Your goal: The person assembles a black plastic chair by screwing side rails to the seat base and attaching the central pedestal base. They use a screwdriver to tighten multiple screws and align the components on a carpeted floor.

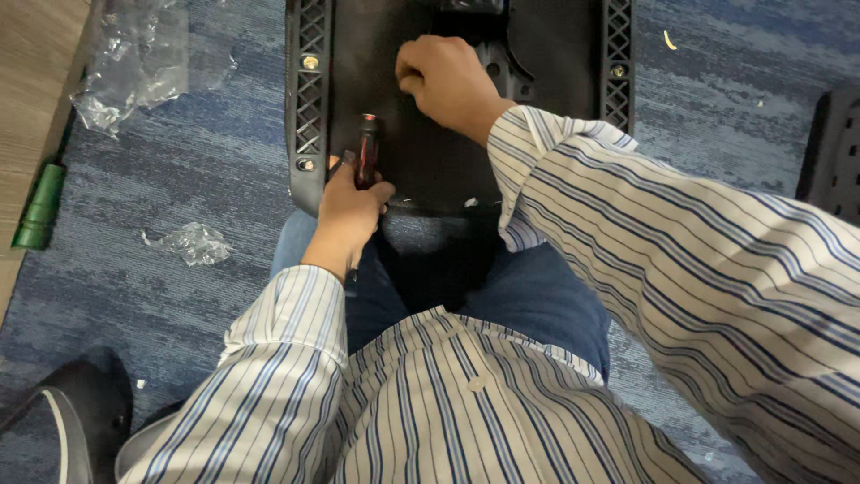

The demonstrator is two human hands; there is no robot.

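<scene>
floor: blue carpet [224, 161]
left hand [351, 208]: fist wrapped round a red-black screwdriver [367, 148]
right hand [448, 81]: fingers curled, pressing on the black seat base [430, 152]

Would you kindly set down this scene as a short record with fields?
Left hand: grips a screwdriver with a red-and-black handle, at the panel's near edge
Right hand: closed, pressed on the black seat panel
Panel: lattice side rails, bolts showing
Floor: blue carpet
Litter: crumpled clear plastic, smaller scrap
Far left: green cylinder
Clothing: striped shirt, blue jeans
</scene>
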